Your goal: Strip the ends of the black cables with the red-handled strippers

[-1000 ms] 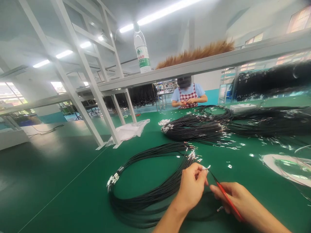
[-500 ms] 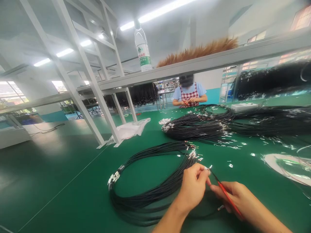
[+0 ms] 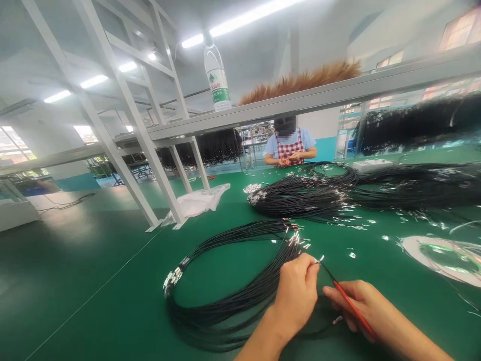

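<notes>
"So, the hands?"
"Right hand (image 3: 366, 300) grips a red-handled tool (image 3: 352, 307); left hand (image 3: 298, 286) pinches a small white piece (image 3: 320, 259) near its tip."
"And the black cables (image 3: 210, 313)?"
"Coiled just left, on the green table (image 3: 124, 301)."

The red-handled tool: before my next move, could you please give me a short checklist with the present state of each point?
1. Red-handled tool held in right hand: ok.
2. Tool's dark tip clear of left hand's skin: cannot tell.
3. Small pale piece at the left hand securely pinched: cannot tell.
4. Black cable loop lying on green table: ok.
5. Table free of loose bits: not ok, shiny scraps lie beyond the hands.
</notes>
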`<control>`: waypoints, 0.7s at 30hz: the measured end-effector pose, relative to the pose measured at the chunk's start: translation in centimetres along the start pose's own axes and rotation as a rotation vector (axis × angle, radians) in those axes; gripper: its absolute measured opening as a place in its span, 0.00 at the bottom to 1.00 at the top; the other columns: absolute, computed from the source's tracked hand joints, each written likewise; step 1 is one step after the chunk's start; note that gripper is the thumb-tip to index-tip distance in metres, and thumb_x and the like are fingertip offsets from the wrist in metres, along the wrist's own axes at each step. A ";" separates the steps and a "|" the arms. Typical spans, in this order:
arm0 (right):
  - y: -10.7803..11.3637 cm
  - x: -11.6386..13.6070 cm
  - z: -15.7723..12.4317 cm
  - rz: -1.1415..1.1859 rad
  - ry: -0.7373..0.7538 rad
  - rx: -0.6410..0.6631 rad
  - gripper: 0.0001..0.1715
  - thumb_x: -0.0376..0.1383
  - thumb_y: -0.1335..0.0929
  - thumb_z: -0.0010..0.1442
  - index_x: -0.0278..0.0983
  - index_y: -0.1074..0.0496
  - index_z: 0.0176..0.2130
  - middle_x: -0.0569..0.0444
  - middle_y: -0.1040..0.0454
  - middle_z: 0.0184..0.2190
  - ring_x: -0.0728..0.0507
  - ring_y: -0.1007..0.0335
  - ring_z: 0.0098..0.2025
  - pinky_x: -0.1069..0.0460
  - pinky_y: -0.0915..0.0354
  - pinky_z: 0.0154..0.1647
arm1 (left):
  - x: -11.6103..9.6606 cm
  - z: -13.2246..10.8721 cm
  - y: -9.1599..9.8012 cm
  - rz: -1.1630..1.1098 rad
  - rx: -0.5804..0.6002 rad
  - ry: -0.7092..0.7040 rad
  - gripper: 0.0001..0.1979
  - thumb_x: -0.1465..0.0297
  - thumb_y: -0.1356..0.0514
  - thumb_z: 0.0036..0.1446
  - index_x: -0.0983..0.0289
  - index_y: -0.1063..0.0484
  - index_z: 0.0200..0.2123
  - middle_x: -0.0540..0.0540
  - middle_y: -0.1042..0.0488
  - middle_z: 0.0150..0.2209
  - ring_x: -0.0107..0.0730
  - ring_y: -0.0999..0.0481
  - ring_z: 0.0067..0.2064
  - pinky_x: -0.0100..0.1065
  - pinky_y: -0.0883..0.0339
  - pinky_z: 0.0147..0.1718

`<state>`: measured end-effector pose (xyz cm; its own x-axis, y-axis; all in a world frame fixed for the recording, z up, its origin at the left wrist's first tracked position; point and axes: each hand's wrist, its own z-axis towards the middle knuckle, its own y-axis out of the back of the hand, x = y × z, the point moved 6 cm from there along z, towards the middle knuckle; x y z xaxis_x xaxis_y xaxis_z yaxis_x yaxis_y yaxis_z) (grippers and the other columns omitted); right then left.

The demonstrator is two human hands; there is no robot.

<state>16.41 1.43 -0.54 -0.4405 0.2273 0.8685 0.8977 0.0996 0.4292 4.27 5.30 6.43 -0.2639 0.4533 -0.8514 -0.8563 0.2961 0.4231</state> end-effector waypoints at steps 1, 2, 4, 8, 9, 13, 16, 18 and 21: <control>0.0 -0.1 0.0 0.003 0.002 0.004 0.31 0.63 0.39 0.50 0.38 0.38 0.21 0.59 0.36 0.10 0.54 0.49 0.09 0.58 0.56 0.11 | 0.3 0.1 -0.2 -0.058 0.030 0.039 0.11 0.69 0.49 0.60 0.64 0.35 0.25 0.47 0.36 0.21 0.24 0.42 0.24 0.29 0.50 0.25; 0.0 -0.2 0.1 0.005 0.006 0.005 0.32 0.63 0.40 0.50 0.38 0.38 0.21 0.59 0.36 0.11 0.54 0.49 0.09 0.58 0.56 0.10 | 0.6 0.2 -0.4 -0.142 0.073 0.097 0.11 0.68 0.49 0.59 0.64 0.35 0.25 0.47 0.36 0.20 0.23 0.43 0.23 0.29 0.50 0.25; 0.1 -0.3 0.1 0.003 0.017 0.004 0.32 0.63 0.39 0.50 0.38 0.38 0.21 0.60 0.36 0.11 0.54 0.49 0.09 0.58 0.55 0.10 | 1.4 0.3 -0.8 -0.338 0.172 0.240 0.11 0.66 0.49 0.58 0.64 0.35 0.26 0.47 0.36 0.19 0.22 0.46 0.20 0.28 0.52 0.22; 0.2 -0.5 0.1 -0.034 0.033 0.011 0.32 0.64 0.39 0.50 0.38 0.38 0.21 0.60 0.36 0.11 0.54 0.49 0.09 0.58 0.55 0.10 | 1.9 0.1 -1.4 -0.527 0.299 0.384 0.13 0.62 0.47 0.56 0.65 0.35 0.27 0.47 0.36 0.19 0.21 0.48 0.19 0.28 0.53 0.22; 0.2 -0.5 0.1 -0.040 0.031 0.014 0.32 0.64 0.39 0.50 0.38 0.39 0.21 0.60 0.36 0.11 0.55 0.50 0.09 0.58 0.55 0.10 | 1.9 0.1 -1.4 -0.509 0.290 0.372 0.13 0.62 0.47 0.56 0.65 0.35 0.26 0.47 0.36 0.19 0.21 0.47 0.20 0.28 0.53 0.22; 0.0 -0.8 0.3 -0.024 0.005 0.042 0.31 0.62 0.41 0.52 0.38 0.38 0.21 0.59 0.36 0.10 0.54 0.50 0.08 0.58 0.56 0.10 | 1.3 0.1 -0.4 -0.253 0.066 0.152 0.12 0.65 0.46 0.57 0.64 0.35 0.24 0.47 0.37 0.19 0.23 0.43 0.23 0.30 0.53 0.26; 0.0 -0.8 0.4 0.002 0.008 0.041 0.30 0.61 0.40 0.51 0.38 0.37 0.22 0.60 0.36 0.10 0.54 0.50 0.09 0.58 0.56 0.10 | 1.3 0.1 -0.9 -0.421 0.131 0.221 0.11 0.64 0.44 0.56 0.64 0.36 0.25 0.47 0.36 0.19 0.22 0.46 0.21 0.31 0.55 0.24; 0.1 -0.7 0.5 0.001 0.021 0.022 0.29 0.60 0.38 0.50 0.38 0.38 0.21 0.60 0.36 0.11 0.54 0.49 0.09 0.58 0.55 0.11 | 1.2 0.0 -1.5 -0.633 0.282 0.351 0.13 0.61 0.44 0.54 0.64 0.37 0.25 0.47 0.37 0.18 0.20 0.50 0.18 0.30 0.56 0.22; 0.8 -0.6 0.6 -0.020 0.011 -0.023 0.27 0.58 0.35 0.49 0.39 0.39 0.19 0.60 0.37 0.10 0.53 0.48 0.09 0.57 0.54 0.11 | 0.1 0.0 -1.2 -0.774 0.419 0.381 0.16 0.57 0.42 0.51 0.64 0.37 0.25 0.45 0.38 0.17 0.17 0.54 0.17 0.29 0.55 0.21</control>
<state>17.37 1.98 -0.91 -0.4590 0.2148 0.8621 0.8880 0.0813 0.4525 5.25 4.96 5.87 0.1185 -0.2763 -0.9537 -0.6454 0.7085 -0.2854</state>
